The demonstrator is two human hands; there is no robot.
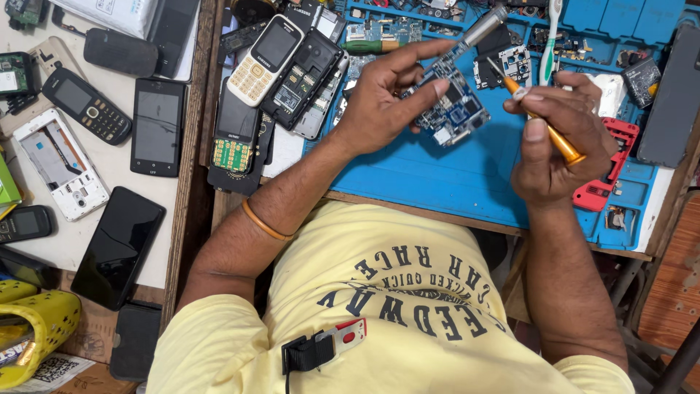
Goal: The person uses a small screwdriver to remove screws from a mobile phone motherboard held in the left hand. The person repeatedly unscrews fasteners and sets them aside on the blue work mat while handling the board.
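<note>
Over the blue repair mat (467, 182) crowded with phone parts, your left hand (383, 102) pinches the blue circuit board (456, 109) while your right hand (558, 149) grips the orange screwdriver (543, 124); a slipped tip could gouge the board.

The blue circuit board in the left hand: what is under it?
Under the circuit board lies the blue work mat. The left hand pinches the board's edges; whatever lies directly beneath the board is hidden.
</note>
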